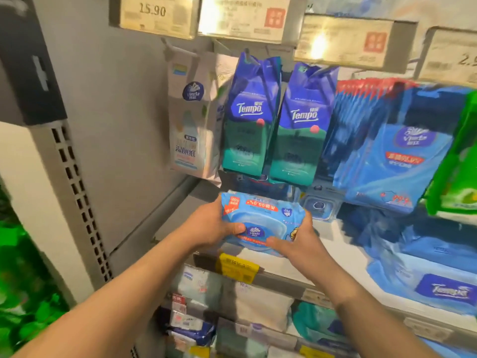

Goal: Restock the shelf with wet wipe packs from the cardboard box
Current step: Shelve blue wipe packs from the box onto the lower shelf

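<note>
A light blue Vinda wet wipe pack [260, 218] with a plastic lid is held flat between both hands, just above the front of the white shelf [289, 264]. My left hand [214, 223] grips its left end with the thumb on top. My right hand [299, 241] grips the near right corner, fingers curled over the edge. The pack's print faces away from me. Another lidded wipe pack [318, 204] lies on the shelf behind it. The cardboard box is out of view.
Two blue Tempo packs [273, 120] and a white Vinda pack [192, 120] hang on hooks right above the held pack. Blue packs [392, 156] and a green one [456, 164] hang at the right. A yellow price tag [237, 267] sits on the shelf edge. A grey upright [72, 182] stands left.
</note>
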`<state>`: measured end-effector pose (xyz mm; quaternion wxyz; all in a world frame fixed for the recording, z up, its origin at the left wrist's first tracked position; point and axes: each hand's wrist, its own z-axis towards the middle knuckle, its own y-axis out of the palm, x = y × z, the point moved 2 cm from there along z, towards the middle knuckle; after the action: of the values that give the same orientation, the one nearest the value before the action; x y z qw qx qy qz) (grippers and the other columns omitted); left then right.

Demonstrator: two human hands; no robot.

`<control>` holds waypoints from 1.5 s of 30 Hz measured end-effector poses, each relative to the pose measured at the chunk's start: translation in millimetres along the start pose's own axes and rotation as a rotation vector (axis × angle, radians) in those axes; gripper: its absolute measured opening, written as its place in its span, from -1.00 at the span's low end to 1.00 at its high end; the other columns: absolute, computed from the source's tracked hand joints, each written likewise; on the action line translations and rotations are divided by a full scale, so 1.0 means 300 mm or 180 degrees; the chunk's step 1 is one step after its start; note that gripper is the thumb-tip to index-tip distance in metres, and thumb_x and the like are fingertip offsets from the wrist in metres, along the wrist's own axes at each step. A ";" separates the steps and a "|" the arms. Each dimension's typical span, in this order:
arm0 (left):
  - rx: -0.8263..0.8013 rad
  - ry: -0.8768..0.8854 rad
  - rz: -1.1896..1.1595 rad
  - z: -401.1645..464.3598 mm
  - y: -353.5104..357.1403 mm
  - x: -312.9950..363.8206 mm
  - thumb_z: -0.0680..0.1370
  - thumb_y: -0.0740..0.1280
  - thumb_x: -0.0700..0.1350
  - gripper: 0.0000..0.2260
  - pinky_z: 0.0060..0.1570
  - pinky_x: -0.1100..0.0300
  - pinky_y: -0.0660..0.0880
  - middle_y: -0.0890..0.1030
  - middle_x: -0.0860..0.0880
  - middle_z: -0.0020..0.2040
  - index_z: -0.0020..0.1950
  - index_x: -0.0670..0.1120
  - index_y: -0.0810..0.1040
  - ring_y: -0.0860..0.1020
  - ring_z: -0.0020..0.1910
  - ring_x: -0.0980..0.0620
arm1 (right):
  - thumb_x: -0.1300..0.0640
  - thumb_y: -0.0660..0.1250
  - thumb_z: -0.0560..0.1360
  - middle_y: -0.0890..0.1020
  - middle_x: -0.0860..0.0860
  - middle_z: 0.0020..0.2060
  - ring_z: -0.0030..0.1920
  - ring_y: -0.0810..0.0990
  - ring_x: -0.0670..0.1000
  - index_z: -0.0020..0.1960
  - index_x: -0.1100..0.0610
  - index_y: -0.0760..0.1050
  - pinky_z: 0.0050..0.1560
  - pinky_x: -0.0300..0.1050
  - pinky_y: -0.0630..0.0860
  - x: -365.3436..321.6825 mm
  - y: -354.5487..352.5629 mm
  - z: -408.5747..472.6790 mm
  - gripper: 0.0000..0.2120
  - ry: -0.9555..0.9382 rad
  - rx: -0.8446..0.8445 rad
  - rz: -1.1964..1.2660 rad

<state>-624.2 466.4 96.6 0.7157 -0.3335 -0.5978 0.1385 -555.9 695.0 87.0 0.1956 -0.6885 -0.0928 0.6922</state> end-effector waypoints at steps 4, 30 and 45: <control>0.0182 -0.0208 0.0555 0.073 0.003 -0.031 0.46 0.50 0.25 -0.52 0.13 0.10 0.55 0.70 -0.01 0.17 0.27 0.01 0.61 0.65 0.14 -0.06 | -0.04 0.63 0.33 0.45 0.00 0.10 0.21 0.38 0.01 0.29 -0.05 0.35 0.27 -0.01 0.43 -0.020 0.015 0.058 -0.34 0.0061 0.0539 -0.1056; 0.0141 -0.1041 -0.1094 0.322 0.121 -0.010 0.61 0.38 0.13 -0.46 0.24 0.15 0.38 0.45 -0.03 0.46 0.54 -0.02 0.37 0.46 0.38 -0.05 | -0.05 0.39 0.42 0.65 0.02 -0.27 -0.21 0.58 0.15 -0.16 0.06 0.55 -0.11 0.03 0.52 0.056 0.086 0.372 -0.83 0.0641 0.0789 -0.0313; 0.0139 -0.0840 0.0374 0.143 0.084 0.057 0.48 0.15 0.42 -0.33 0.29 -0.10 0.49 0.56 -0.15 0.35 0.39 -0.01 0.49 0.53 0.28 -0.22 | -0.03 0.36 0.58 0.56 0.01 0.40 0.36 0.54 0.06 0.48 0.08 0.44 0.45 0.10 0.42 0.045 0.030 0.202 -0.49 0.0571 0.0277 -0.0878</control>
<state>-655.7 508.6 96.1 0.6286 -0.3312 -0.6630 0.2358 -616.9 700.8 73.2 0.3259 -0.7191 -0.1385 0.5980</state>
